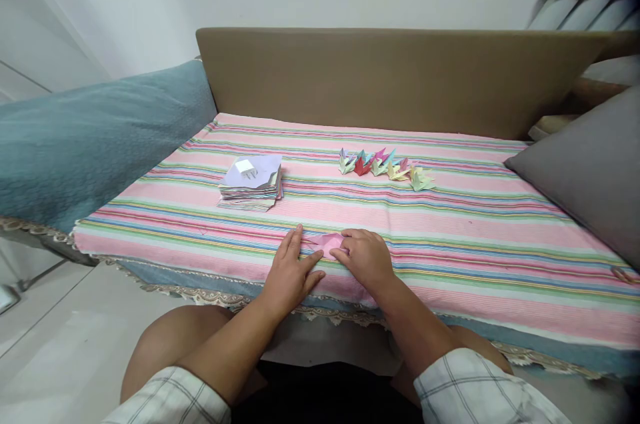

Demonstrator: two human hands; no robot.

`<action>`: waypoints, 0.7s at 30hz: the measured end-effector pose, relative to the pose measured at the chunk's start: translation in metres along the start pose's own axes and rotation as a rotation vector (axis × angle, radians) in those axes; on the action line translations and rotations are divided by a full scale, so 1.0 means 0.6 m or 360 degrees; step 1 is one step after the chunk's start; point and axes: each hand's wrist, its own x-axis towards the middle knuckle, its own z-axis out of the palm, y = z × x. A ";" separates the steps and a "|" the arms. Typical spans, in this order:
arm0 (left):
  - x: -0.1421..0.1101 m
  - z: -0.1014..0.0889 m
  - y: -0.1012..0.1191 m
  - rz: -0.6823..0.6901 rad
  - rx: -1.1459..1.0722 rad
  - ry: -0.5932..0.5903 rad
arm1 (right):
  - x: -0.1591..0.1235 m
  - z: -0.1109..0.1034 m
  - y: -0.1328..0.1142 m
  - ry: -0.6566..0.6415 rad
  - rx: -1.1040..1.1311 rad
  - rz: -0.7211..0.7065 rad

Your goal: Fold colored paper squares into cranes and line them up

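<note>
A partly folded sheet of pink origami paper [327,243] lies on the striped cloth near the front edge of the seat. My left hand [293,271] rests flat beside it with fingers spread, the tip of one finger touching the paper's left part. The paper's right side is pinched between the thumb and fingers of my right hand [367,257]. Farther back stand several folded paper cranes [383,167] in mixed colours, grouped close together.
A stack of square paper [253,191] stands at the left, with a white plug adapter [245,169] on top. Striped cloth [450,211] covers the seat. A brown backrest [400,77] rises behind, a blue padded armrest [100,131] at left, a grey cushion [590,171] at right.
</note>
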 end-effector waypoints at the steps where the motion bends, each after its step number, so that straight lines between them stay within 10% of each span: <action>1: 0.000 0.000 -0.001 -0.0003 0.0001 0.0013 | 0.000 0.000 0.000 0.0000 -0.0001 -0.0002; 21: 0.044 0.000 -0.013 -0.0259 -0.0291 0.0310 | 0.002 0.000 -0.005 0.0008 -0.0015 -0.0010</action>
